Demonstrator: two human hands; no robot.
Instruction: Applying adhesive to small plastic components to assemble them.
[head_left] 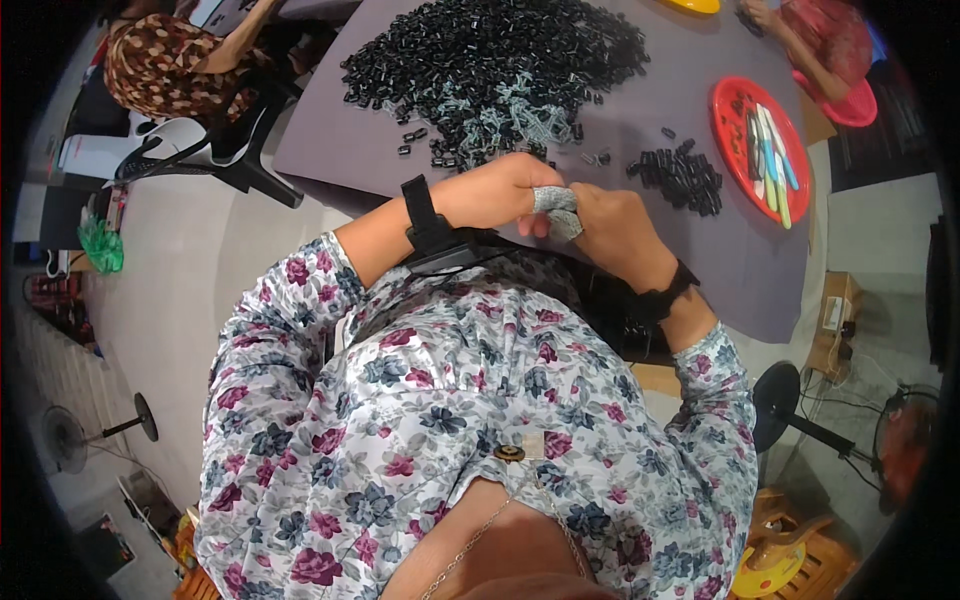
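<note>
My left hand and my right hand meet at the table's near edge, in front of my body. Both have their fingers curled in and pressed together. Grey wrapping covers some fingers where the hands touch. Whatever they hold between them is hidden. Just beyond lies a big heap of small black plastic pieces, with grey branching plastic bits along its near side. A smaller pile of black pieces sits to the right of my hands.
A red round tray at the right carries slim tools with white, blue and green handles. Everything rests on a grey-covered table. Two other people sit at the far left and far right. A black chair stands left of the table.
</note>
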